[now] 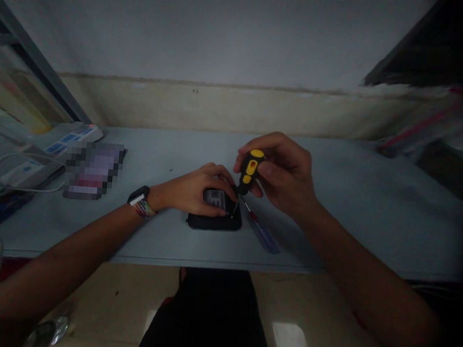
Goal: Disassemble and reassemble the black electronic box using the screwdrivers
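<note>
A small black device [214, 222] with a grey label on top lies on the pale table [333, 203] near its front edge. My left hand [196, 189] rests over the device, fingers curled on it, pinning it down; a watch and a coloured band sit on that wrist. My right hand [285, 175] is closed round the yellow-and-black handle of a screwdriver [249, 170]. Its thin shaft slants down and its tip meets the right part of the device's top.
A second screwdriver with a blue handle [264, 236] lies on the table just right of the device. A power strip [63, 141] with white cables, a blurred-out item [91, 170] and a shelf frame stand at the left. Stacked clutter fills the far right.
</note>
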The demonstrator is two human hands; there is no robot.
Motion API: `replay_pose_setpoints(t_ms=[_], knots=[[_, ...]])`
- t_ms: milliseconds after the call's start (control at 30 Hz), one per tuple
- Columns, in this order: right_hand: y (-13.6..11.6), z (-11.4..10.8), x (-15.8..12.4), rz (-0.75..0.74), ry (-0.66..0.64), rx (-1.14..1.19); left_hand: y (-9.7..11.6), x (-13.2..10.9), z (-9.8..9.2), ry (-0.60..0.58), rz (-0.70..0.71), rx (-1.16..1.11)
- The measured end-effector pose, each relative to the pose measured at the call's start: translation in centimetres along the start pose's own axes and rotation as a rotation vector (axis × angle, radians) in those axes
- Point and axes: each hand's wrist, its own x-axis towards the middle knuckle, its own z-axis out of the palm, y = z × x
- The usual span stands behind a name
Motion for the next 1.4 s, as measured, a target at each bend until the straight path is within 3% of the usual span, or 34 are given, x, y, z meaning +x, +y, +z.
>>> replay_pose_setpoints(t_ms=[400,933,1400], knots=[[0.3,0.0,-0.6,0.093,0.016,-0.039,-0.4,-0.1,0.2,0.018,-0.004,-0.021],[1.2,-0.4,-0.7,0.084,-0.003,-0.029,-0.7,-0.2,0.3,0.037,0.000,-0.029],[0.4,-0.1,-0.9,0.091,-0.065,0.012,-0.5,-0.1,0.2,0.025,-0.006,-0.051]])
